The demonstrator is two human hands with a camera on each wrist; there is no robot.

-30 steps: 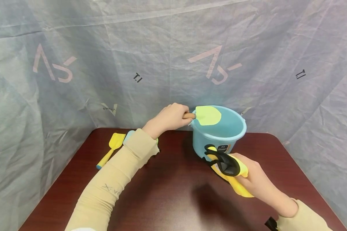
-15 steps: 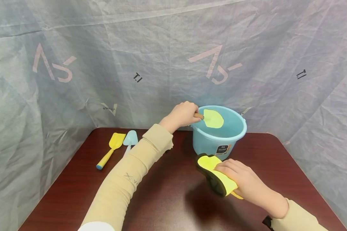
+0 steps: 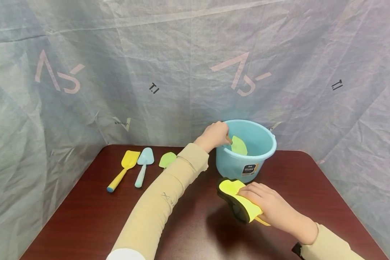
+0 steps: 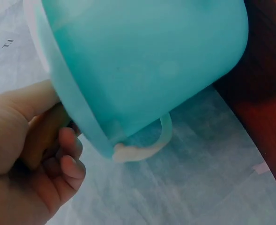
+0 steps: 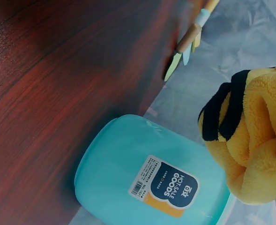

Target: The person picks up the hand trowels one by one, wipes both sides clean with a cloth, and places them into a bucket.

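Note:
My left hand grips the wooden handle of a small shovel at the left rim of the light-blue bucket. The shovel's pale green blade points down inside the bucket. My right hand holds a bunched yellow cloth with black edging above the table, in front of the bucket. In the right wrist view the fluffy side of the cloth shows beside the bucket's label. Most of the shovel handle is hidden by the left hand.
On the dark red table to the left lie a yellow shovel, a light-blue one and a green one, partly behind the left sleeve. A grey fabric sheet hangs behind the table.
The left hand has moved right and slightly down, lowering the green blade into the bucket. The right hand has drawn the cloth left and towards me, turning it over.

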